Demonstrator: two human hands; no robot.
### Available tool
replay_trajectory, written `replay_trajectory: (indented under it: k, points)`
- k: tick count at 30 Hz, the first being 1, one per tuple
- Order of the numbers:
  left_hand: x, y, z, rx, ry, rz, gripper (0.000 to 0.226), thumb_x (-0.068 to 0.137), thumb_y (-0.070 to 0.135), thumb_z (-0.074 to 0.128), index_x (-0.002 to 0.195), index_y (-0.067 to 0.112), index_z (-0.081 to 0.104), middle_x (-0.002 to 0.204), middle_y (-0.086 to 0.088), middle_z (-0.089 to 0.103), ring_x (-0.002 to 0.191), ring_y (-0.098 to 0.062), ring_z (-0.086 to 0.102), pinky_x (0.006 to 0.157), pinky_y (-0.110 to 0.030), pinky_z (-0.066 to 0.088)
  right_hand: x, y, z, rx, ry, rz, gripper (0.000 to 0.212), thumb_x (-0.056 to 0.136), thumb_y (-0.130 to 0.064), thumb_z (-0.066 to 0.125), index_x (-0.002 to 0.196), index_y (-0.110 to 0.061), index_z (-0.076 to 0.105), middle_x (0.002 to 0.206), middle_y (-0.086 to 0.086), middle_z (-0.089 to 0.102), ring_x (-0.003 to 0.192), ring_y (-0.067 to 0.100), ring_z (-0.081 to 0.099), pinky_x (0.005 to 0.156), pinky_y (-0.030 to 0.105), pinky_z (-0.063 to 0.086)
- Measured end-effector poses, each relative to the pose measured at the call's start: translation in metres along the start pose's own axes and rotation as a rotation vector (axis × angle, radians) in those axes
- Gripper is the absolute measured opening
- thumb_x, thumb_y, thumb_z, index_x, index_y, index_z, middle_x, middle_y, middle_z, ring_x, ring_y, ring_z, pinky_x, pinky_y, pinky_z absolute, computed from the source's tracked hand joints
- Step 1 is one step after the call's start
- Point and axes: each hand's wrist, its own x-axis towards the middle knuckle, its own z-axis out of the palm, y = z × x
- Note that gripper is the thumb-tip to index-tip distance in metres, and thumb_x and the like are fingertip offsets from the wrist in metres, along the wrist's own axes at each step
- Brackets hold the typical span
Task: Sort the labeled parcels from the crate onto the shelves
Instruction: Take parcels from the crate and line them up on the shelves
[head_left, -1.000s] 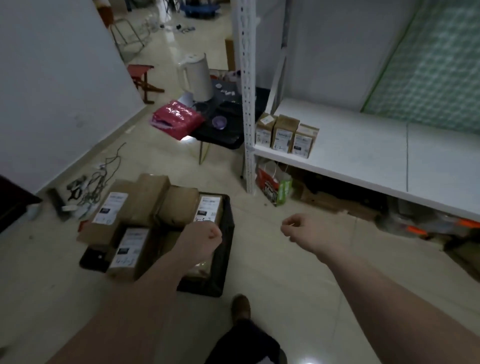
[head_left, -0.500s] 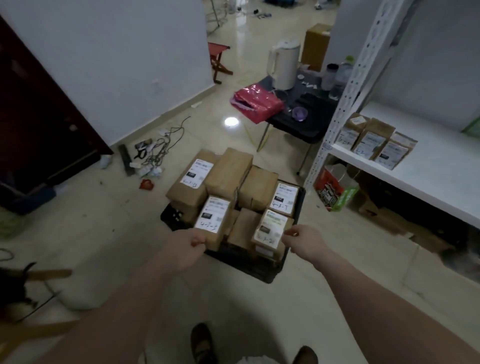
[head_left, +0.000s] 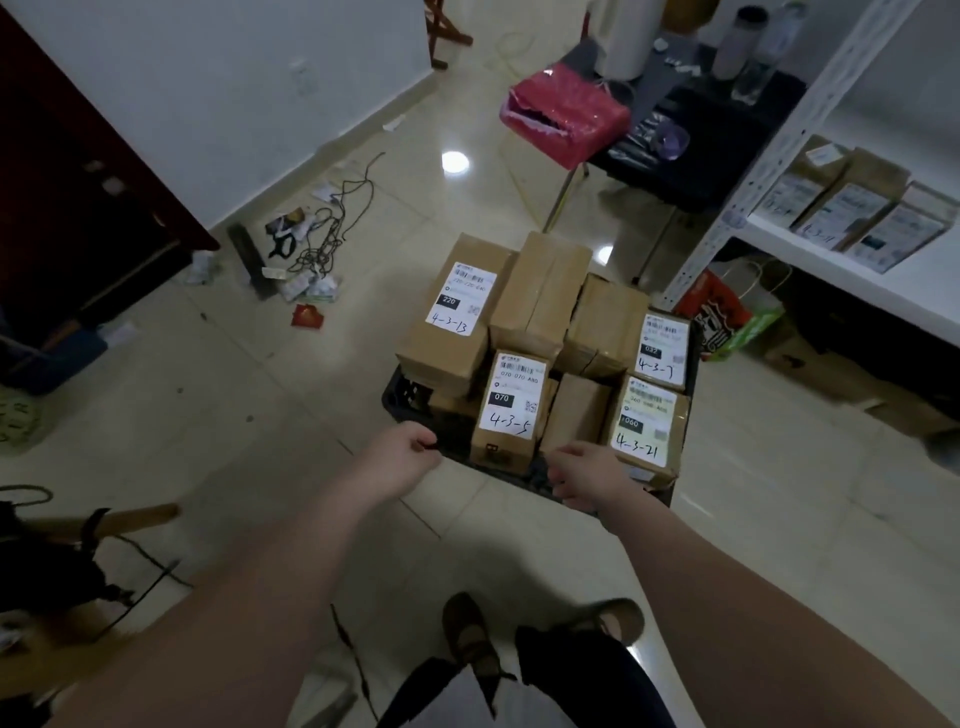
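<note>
Parcels (head_left: 540, 296) in brown wrap, packed tight in the black crate (head_left: 410, 402) on the floor right in front of my feet. Reading labels now: the 4-3-13 parcel (head_left: 452, 312) sits high at the far left, the 4-3-5 parcel (head_left: 511, 400) stands at the near edge, the 4-3-7 parcel (head_left: 662, 351) is at the far right, and the 4-3-21 parcel (head_left: 647, 426) sits just in front of it. The ones between them show only plain wrap.

My left hand (head_left: 410, 457) is down at the crate's near left corner, its fingers (head_left: 428, 448) curled in by the rim. Whether they grip it, I can't tell. My right hand (head_left: 587, 475) is over the near rim, between 4-3-5 and 4-3-21, fingers (head_left: 561, 470) curled downward, and I can't tell if they have hold of anything either.

Off to my right, the white shelf (head_left: 909, 291) carries three shelved parcels (head_left: 852, 213) standing side by side near its post. A paper bag (head_left: 727, 322) sits on the floor under it. Beyond the crate, a red bag (head_left: 566, 117) lies on a dark surface (head_left: 701, 156), and cables (head_left: 322, 239) tangle on the floor by the wall.
</note>
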Motion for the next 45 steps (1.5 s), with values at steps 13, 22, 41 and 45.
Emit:
replay_trajectory:
  k: [13,22,41,45]
  points:
    - [0.066,0.017,0.059,-0.37,-0.211,-0.199,0.06,0.093,0.025,0.055,0.147,0.02,0.028,0.14,0.0,0.044,0.108,-0.016,0.044,0.086,-0.035,0.043,0.052,0.003,0.028,0.296,-0.082,0.106,0.045,0.101,-0.043,0.046,0.142,-0.024,0.047,0.14,0.003,0.051,0.12,0.021,0.049,0.086,0.035,0.043]
    - [0.052,0.026,0.064,-0.53,-0.177,-0.216,0.041,0.091,0.037,0.057,0.13,0.028,0.044,0.115,0.002,0.055,0.097,-0.012,0.05,0.086,-0.04,0.048,0.039,0.027,0.014,0.455,-0.056,0.192,0.07,0.09,-0.059,0.055,0.147,-0.02,0.038,0.149,0.01,0.042,0.137,0.034,0.036,0.107,0.051,0.032]
    - [0.012,0.107,0.053,-0.849,-0.31,-0.071,0.037,0.08,0.027,0.07,0.112,0.026,0.052,0.113,-0.011,0.063,0.108,-0.028,0.058,0.088,-0.037,0.049,-0.025,0.009,-0.058,0.842,-0.204,-0.038,0.019,0.064,-0.035,0.076,0.08,-0.026,0.08,0.09,0.004,0.076,0.096,0.027,0.062,0.079,0.035,0.047]
    - [0.007,0.146,0.067,-0.754,-0.46,-0.008,0.054,0.075,0.032,0.074,0.121,0.03,0.046,0.117,-0.009,0.064,0.111,-0.027,0.058,0.097,-0.042,0.046,-0.042,0.016,-0.097,0.861,-0.107,-0.065,0.055,0.06,-0.036,0.081,0.111,-0.02,0.07,0.1,0.007,0.074,0.099,0.027,0.063,0.079,0.035,0.049]
